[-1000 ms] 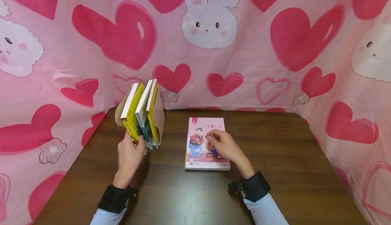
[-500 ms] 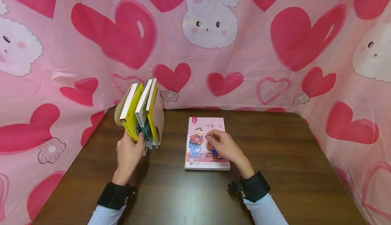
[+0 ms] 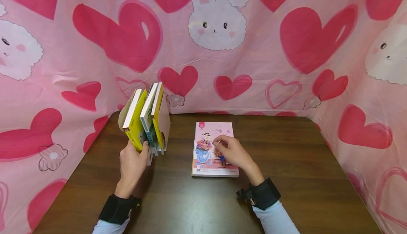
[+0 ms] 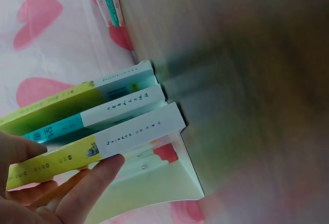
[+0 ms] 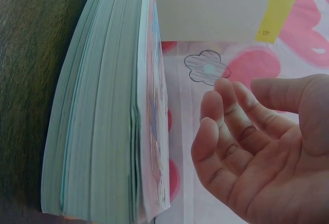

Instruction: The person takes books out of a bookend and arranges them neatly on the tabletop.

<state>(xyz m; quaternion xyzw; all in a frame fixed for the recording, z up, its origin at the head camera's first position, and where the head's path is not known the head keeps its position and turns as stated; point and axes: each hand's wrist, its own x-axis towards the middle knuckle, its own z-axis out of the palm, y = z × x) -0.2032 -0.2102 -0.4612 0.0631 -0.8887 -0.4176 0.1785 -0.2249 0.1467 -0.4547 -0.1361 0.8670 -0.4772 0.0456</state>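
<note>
My left hand [image 3: 131,161] grips the yellow book [image 3: 136,127] at the spine, thumb [image 4: 23,149] against one cover, fingers [image 4: 95,183] against the other. Layout: the table [image 3: 286,198] supports all items. The holder [image 3: 164,124] stands on its left part; the yellow book is leftmost in the row, with a teal book [image 3: 148,114] and a second yellow book [image 3: 157,130] upright beside it. The pink book [image 3: 201,159] lies flat near centre. My right hand [image 3: 233,151] hovers above it, fingers loosely bent, holding nothing. Change: the yellow book has shifted slightly toward me; its neighbours have not. I judge this a partial withdrawal; whether it clears the holder, I cannot tell.
</note>
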